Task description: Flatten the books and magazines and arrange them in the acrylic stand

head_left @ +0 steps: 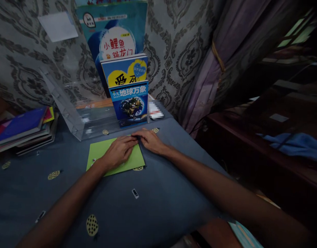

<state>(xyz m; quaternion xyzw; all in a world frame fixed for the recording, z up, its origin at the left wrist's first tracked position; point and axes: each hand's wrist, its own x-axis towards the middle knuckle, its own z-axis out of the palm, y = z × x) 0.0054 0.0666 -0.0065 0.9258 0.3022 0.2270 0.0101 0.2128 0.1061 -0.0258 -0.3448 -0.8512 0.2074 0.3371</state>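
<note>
A light green thin book [132,158] lies flat and slightly turned on the blue tablecloth, in front of a clear rack. My left hand [119,150] rests across the book's upper middle, palm down with its fingers stretched out to the right. At the upper right corner, my right hand [149,140] has its fingers bent together over the book's edge, pinching it. The fingertips of both hands meet near that corner, so the contact there is partly hidden. A small picture [93,160] shows on the cover beside my left wrist.
The clear plastic rack [70,120] holds a blue Earth book [130,106], a yellow-and-blue book [124,70] and a tall teal book [114,27]. Stacked books [24,127] lie at the left. A purple curtain [205,75] hangs beyond the table's right edge, near blue cloth [298,146].
</note>
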